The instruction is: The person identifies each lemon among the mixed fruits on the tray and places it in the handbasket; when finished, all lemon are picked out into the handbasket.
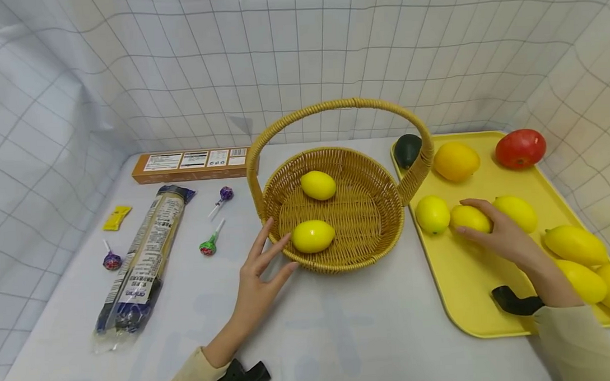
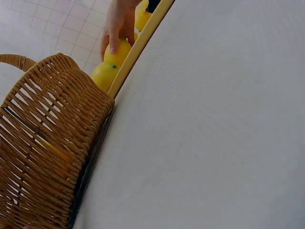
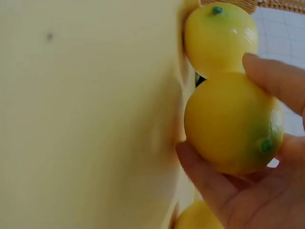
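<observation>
On the yellow tray (image 1: 470,291), my right hand (image 1: 511,239) grips a yellow lemon (image 3: 228,126) between thumb and fingers. Another lemon (image 1: 433,214) lies right beside the held one, toward the basket. My left hand (image 1: 255,290) is at the near left side of the wicker basket (image 1: 345,266), its fingers spread and fairly straight, fingertips at the rim. Inside the basket are two lemons, one toward the back (image 1: 318,185) and one near the front (image 1: 313,236). In the left wrist view the basket's woven side fills the lower left.
The tray also holds several more lemons (image 1: 575,245), an orange-yellow fruit (image 1: 456,161), a red fruit (image 1: 520,149) and a dark green fruit (image 1: 407,150) behind the tall basket handle (image 1: 354,103). At left lie a long box (image 1: 190,165), a plastic-wrapped pack (image 1: 148,252), lollipops (image 1: 208,247) and a yellow wrapped candy (image 1: 116,218).
</observation>
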Motion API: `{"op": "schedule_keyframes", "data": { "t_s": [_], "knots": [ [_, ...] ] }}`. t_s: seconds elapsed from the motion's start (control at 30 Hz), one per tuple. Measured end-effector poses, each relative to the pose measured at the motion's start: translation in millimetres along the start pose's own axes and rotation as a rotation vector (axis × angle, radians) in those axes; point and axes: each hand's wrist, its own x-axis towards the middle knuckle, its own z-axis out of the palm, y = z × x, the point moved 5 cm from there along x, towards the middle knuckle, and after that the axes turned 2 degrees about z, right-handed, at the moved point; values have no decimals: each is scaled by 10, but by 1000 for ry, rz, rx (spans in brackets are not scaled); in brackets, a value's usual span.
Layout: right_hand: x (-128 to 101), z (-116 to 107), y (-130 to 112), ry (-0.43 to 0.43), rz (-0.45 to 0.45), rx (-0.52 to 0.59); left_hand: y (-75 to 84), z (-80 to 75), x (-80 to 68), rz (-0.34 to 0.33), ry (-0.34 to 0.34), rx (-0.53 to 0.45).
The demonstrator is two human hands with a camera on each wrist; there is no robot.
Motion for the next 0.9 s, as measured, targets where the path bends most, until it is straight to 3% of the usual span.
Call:
{"op": "schedule_keyframes", "data": {
  "t_s": [0.1, 0.2, 0.33, 0.43, 0.57, 0.7, 0.9],
  "knots": [
    [-128, -93, -19, 0, 13, 30, -1, 13, 1, 3, -3, 6],
    [-274, -150, -199, -22, -44, 109, -1, 17, 3, 4, 3, 17],
    [-361, -50, -675, -132, -230, 253, 2, 15, 5, -2, 11, 14],
    [-283, 164, -1032, -250, -331, 317, 3, 15, 4, -12, 11, 12],
    [-34, 556, -1378, -383, -361, 306, 2, 4, -5, -19, 9, 10],
    [189, 920, -1556, -516, -374, 269, -12, 9, -26, -26, 8, -7],
    [301, 1185, -1675, -644, -426, 117, 6, 11, -16, -17, 7, -3]
  ]
}}
